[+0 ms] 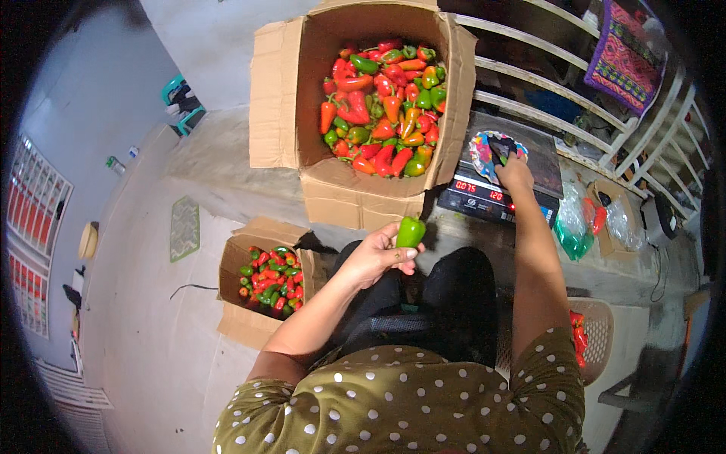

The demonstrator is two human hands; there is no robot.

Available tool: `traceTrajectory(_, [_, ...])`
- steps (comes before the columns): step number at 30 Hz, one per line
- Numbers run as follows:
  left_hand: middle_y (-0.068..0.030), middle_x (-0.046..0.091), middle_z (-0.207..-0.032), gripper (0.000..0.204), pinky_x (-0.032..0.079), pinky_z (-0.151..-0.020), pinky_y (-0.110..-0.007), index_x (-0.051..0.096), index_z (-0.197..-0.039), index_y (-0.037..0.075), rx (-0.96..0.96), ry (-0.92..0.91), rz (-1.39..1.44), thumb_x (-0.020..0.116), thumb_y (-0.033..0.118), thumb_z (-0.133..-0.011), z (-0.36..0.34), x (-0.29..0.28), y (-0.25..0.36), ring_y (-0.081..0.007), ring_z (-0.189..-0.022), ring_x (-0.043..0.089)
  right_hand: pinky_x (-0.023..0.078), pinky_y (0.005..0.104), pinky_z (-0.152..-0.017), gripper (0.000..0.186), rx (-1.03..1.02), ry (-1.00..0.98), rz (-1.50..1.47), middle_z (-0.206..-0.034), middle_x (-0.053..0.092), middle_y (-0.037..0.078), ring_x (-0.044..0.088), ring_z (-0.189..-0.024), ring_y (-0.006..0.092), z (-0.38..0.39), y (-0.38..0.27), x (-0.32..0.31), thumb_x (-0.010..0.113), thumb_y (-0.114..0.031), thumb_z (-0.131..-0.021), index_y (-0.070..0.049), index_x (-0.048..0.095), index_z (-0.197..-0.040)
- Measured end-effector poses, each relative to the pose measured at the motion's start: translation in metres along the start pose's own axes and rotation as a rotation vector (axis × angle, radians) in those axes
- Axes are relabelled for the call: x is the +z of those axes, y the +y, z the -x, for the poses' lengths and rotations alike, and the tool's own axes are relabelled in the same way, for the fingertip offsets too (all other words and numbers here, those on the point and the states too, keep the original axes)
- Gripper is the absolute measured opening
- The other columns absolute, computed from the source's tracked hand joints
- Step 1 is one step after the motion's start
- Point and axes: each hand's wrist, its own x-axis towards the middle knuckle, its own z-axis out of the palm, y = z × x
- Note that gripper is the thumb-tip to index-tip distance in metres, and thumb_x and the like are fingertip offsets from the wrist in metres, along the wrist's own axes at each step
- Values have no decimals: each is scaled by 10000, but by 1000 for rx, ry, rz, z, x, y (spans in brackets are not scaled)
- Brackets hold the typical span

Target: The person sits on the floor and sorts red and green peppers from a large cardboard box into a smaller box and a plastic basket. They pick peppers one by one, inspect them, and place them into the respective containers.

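My left hand (378, 253), in front of my lap, holds a green bell pepper (411, 232) between thumb and fingers. My right hand (516, 172) reaches forward to a round, multicoloured dish (479, 161) on a black digital scale (461, 203) with lit red digits. Its fingers are closed at a dark item in the dish, too small and dark to name. Just left of the scale stands a large open cardboard box (274, 94) full of red, green and orange peppers (383, 129).
A smaller cardboard box (249, 324) of peppers sits on the floor at left. White railings (529, 44) rise behind the scale. Plastic bags (576, 223) lie to its right, and a beige perforated basket (600, 333) with red peppers is beside my right arm.
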Motion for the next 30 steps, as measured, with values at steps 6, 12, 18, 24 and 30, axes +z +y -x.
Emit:
traceTrajectory(6, [-94, 569, -1042, 430, 536, -687, -259, 386, -1238, 21, -18, 25, 85, 552, 32, -841, -22, 0, -4, -108, -752, 592, 463, 438, -792, 330, -12, -38, -72, -1002, 596, 224, 574, -957, 362, -1, 19, 9, 532, -289, -803, -36, 565, -1013])
traceTrajectory(12, [-85, 580, -1004, 391, 523, -720, -279, 417, -1175, 41, -43, 110, 48, 570, 5, -817, -47, 0, -38, -133, -791, 594, 441, 406, -755, 276, -353, -4, -753, -910, 546, 167, 546, -870, 329, 120, -2, 2, 583, -272, -804, -33, 533, -932])
traceTrajectory(18, [-178, 615, -870, 319, 471, -740, -371, 536, -993, 12, 237, 174, -864, 628, 141, -716, -29, 19, -40, -311, -848, 617, 428, 391, -851, 443, -504, -19, -830, -1041, 535, 194, 536, -979, 349, 198, -66, -7, 653, -207, -739, -34, 487, -1112])
traceTrajectory(24, [-161, 586, -1041, 413, 453, -832, -340, 440, -1149, 17, 211, -116, -697, 615, 38, -776, 8, -6, -19, -235, -946, 596, 440, 312, -775, 366, -252, -418, -1305, -908, 627, 119, 583, -829, 174, 188, -75, 12, 545, -324, -829, -6, 558, -1011])
traceTrajectory(30, [-137, 516, -1171, 451, 451, -887, -308, 363, -1229, 19, 159, -210, -18, 569, 2, -828, 26, -21, -16, -198, -1004, 565, 488, 327, -762, 363, 34, -625, -1571, -955, 600, 82, 598, -823, 173, 176, -62, -8, 541, -278, -857, -21, 510, -1111])
